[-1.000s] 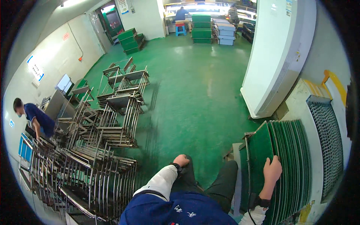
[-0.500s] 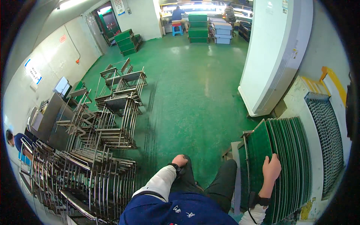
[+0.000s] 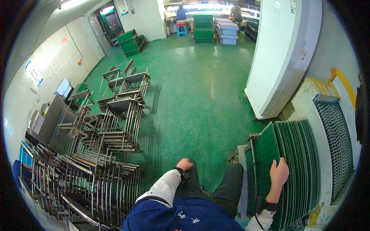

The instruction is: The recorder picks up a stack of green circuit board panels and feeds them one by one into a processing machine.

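My left hand point(image 3: 184, 164) rests on my left knee, its fingers curled closed, with nothing showing in it. To the right, a tight row of green flat boards point(image 3: 296, 154) stands upright on edge. My right hand point(image 3: 279, 172) is closed over the edge of the front green board point(image 3: 266, 150), thumb on its near face and fingers behind it. The fingertips are hidden behind that board. A thin metal rod point(image 3: 253, 165) runs along the row's left side.
Metal rack frames point(image 3: 100, 181) crowd the left side. A tall white cabinet point(image 3: 285, 57) stands beyond the boards, and a machine with a ridged belt point(image 3: 334, 142) is at the right. Green stacks point(image 3: 203, 29) and seated people point(image 3: 182, 14) are at the back.
At the far left edge, the other person has bent lower behind the racks, and the head no longer shows. My hands and the boards have not visibly moved.
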